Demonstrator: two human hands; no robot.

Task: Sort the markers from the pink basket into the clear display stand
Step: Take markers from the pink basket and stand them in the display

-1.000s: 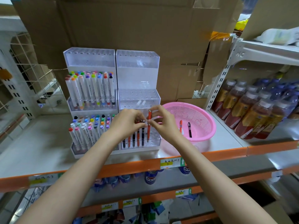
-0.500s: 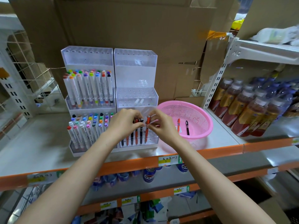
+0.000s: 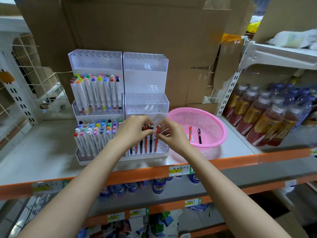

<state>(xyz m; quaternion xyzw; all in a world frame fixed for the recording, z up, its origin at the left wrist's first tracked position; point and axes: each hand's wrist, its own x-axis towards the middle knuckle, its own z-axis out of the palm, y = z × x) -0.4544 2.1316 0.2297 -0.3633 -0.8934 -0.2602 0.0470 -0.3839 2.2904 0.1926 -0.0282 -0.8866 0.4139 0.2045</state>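
Observation:
The clear display stand (image 3: 145, 73) stands on the shelf, its bottom tier holding a row of orange and black markers (image 3: 145, 145). My right hand (image 3: 171, 134) pinches an orange marker (image 3: 158, 130) upright at the right end of that row, its lower end down in the tier. My left hand (image 3: 133, 129) has curled fingers on the tops of the neighbouring markers. To the right, the pink basket (image 3: 214, 122) holds one orange marker (image 3: 190, 133) and one black marker (image 3: 199, 135).
A second stand (image 3: 96, 62) full of coloured markers stands left of the clear one. Bottled drinks (image 3: 264, 117) fill the right side of the shelf. Cardboard boxes (image 3: 137, 28) rise behind. The orange shelf edge (image 3: 240, 160) runs in front.
The orange marker in my right hand has come down from above the row into the bottom tier. Both hands stayed together over the stand.

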